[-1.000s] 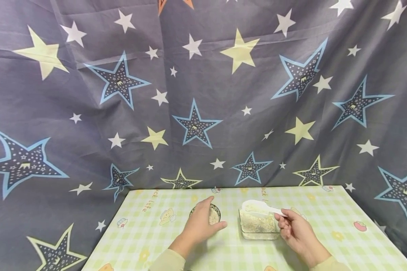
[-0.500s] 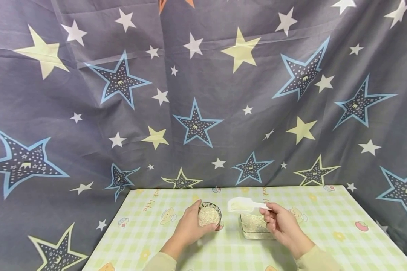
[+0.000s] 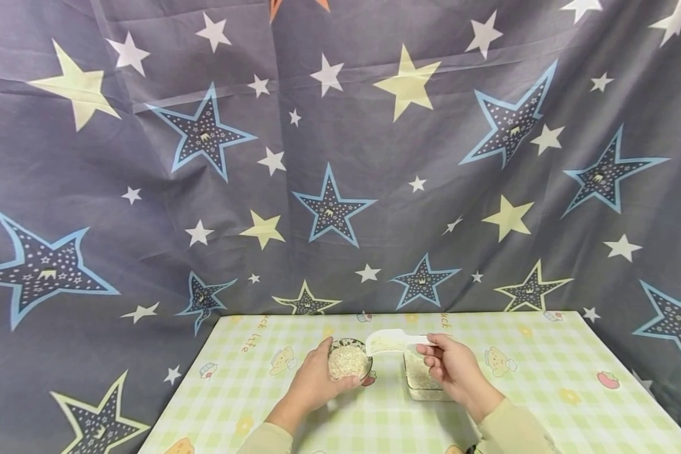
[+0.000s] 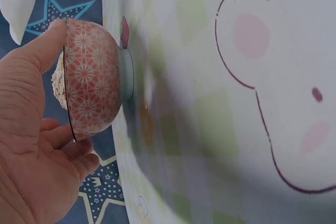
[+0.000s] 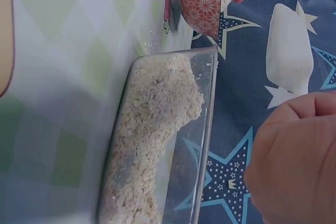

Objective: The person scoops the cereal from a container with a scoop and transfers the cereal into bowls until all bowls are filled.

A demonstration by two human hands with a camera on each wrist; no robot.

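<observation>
My left hand (image 3: 312,381) holds a small red floral-patterned bowl (image 4: 94,77) by its rim, thumb on one side and fingers on the other. Pale oat flakes (image 3: 348,362) fill the bowl, heaped above the rim in the left wrist view. In my right hand (image 3: 458,372) is a white scoop (image 3: 394,340), gripped by its handle and held up with oats in it. The scoop's tip is right at the bowl's right rim in the head view. Below the right hand stands a clear rectangular container (image 5: 211,103) of oats, partly hidden by that hand.
A green-and-white checked cloth (image 3: 215,403) with cartoon prints covers the table. Some loose flakes (image 5: 151,40) lie on it between bowl and container. Behind the table's far edge hangs a dark star-patterned curtain (image 3: 374,265).
The scoop has moved left from above the container to the bowl's rim. My left hand, earlier reaching over the bowl, has taken hold of its rim and tilts it slightly toward the scoop.
</observation>
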